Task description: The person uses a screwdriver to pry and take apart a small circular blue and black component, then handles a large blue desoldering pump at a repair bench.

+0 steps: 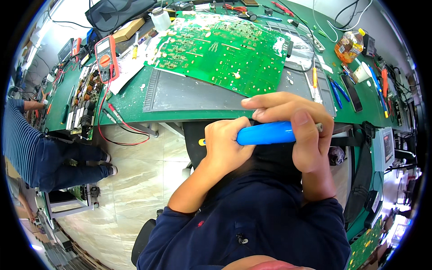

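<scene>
A blue desoldering pump (267, 133) lies across the front of my body, short of the bench edge. My left hand (228, 141) is wrapped round its left part, and a yellow end pokes out beyond the fist. At the other end my right hand (310, 128) holds it between thumb and bent fingers, with a grey tip showing past the thumb. Beyond both hands lies a large green circuit board (216, 56), tilted on a grey work mat (189, 96). White residue is scattered over the board's far and left parts.
A red multimeter (106, 58) with leads hanging over the edge stands left, near another component-filled board (83, 105). At right are blue pliers (337, 92), a phone (351, 93), a paper cup (362, 72) and an orange-filled jar (349, 47). Another person (40, 153) stands far left.
</scene>
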`<state>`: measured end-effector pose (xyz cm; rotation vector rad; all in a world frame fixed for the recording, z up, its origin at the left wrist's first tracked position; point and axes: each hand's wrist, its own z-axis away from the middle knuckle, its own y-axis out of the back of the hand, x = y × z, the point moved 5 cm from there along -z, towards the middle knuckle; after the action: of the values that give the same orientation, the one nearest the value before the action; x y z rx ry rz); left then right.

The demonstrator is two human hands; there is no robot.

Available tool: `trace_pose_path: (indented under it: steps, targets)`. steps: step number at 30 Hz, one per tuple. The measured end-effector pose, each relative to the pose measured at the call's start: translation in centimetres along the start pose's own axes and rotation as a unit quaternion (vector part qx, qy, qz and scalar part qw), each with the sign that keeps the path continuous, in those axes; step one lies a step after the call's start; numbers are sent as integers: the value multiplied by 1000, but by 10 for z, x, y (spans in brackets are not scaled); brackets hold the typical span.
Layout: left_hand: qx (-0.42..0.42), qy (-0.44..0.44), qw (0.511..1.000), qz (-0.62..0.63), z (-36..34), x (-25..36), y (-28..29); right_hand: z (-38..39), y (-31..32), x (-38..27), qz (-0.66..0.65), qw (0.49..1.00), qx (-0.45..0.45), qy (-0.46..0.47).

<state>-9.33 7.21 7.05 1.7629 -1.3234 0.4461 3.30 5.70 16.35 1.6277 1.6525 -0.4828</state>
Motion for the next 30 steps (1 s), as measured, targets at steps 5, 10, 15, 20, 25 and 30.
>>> trace_pose_path:
  steps: [5, 10, 15, 20, 25, 30]
  targets:
    - [-2, -33, 998, -48, -1, 4, 7, 10, 2, -1, -3, 1000, -30, -2]
    - [-2, -42, 998, -50, 0, 13, 8, 17, 9, 5, -44, 997, -49, 42]
    - [-28, -45, 998, -13, 5, 11, -3, 19, 11, 4, -35, 996, -61, 59]
    - [-64, -24, 998, 16, 2, 11, -7, 21, 13, 0, -11, 996, -73, 56]
    - [-101, 3, 994, 50, 6, 10, -13, 25, 15, 1, 4, 996, -57, 63]
    - [-129, 33, 986, 96, 6, 13, -25, 28, 19, 2, 16, 997, -44, 58]
